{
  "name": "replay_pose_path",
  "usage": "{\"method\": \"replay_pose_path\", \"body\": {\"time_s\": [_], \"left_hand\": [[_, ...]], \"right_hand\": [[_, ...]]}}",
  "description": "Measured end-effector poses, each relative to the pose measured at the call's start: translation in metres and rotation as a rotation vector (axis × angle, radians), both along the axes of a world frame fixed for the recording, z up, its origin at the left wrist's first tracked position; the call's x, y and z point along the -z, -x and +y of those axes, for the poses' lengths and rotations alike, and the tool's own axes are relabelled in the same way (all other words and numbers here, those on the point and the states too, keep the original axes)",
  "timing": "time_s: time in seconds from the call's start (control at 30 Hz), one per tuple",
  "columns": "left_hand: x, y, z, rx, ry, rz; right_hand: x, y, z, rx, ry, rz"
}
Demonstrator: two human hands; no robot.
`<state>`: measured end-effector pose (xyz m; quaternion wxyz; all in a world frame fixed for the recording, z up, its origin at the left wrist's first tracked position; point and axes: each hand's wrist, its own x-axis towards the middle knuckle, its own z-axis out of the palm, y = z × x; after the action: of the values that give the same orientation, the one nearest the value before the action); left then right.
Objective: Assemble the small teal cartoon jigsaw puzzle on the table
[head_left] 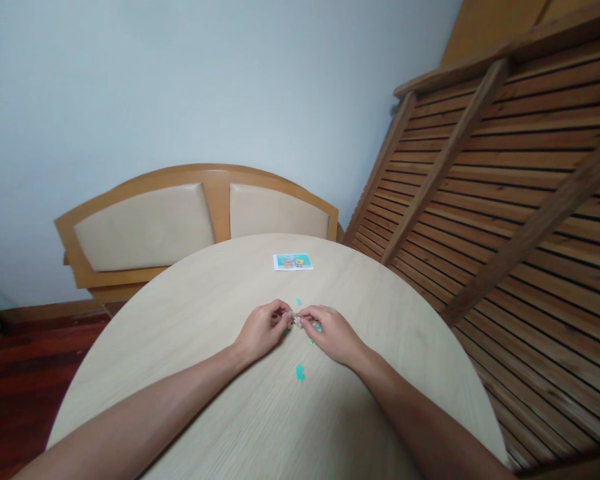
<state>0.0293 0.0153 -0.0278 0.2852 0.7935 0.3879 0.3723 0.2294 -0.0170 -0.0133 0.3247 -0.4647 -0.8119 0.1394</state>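
Small puzzle pieces with pale greyish sides (297,321) are between my fingertips at the middle of the table. My left hand (265,325) pinches one from the left, thumb and fingers closed. From the right, my right hand (329,331) pinches another, and the two pieces meet or nearly meet. Teal puzzle pieces (300,373), seemingly joined, lie on the table nearer to me. A small teal piece (299,302) rests just beyond my fingers. Other coloured pieces (311,342) lie beside and partly under my right hand, which hides some of them.
A picture card (293,262) with cartoon figures on teal lies toward the far edge of the round wooden table (205,293). Behind the table stands a padded headboard (145,230) against the wall. A slatted wooden frame (480,193) leans at the right.
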Motion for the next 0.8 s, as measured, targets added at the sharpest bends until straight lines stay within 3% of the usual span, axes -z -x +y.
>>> {"method": "replay_pose_path", "body": {"time_s": [0.13,0.27,0.5,0.63,0.8], "left_hand": [[-0.004,0.004,-0.002,-0.058,-0.06,0.198],[-0.01,0.01,-0.008,0.008,-0.207,0.389],[-0.007,0.013,-0.007,0.113,-0.262,0.441],[-0.004,0.011,-0.003,0.135,-0.269,0.376],[-0.005,0.009,0.003,0.066,-0.221,0.259]], "right_hand": [[0.0,-0.009,-0.001,0.02,-0.02,-0.141],[-0.006,-0.017,-0.001,0.01,0.001,-0.235],[-0.012,-0.018,0.004,0.021,-0.058,-0.452],[-0.008,-0.017,0.007,0.018,-0.047,-0.319],[0.001,-0.015,0.008,0.02,-0.035,-0.128]]}}
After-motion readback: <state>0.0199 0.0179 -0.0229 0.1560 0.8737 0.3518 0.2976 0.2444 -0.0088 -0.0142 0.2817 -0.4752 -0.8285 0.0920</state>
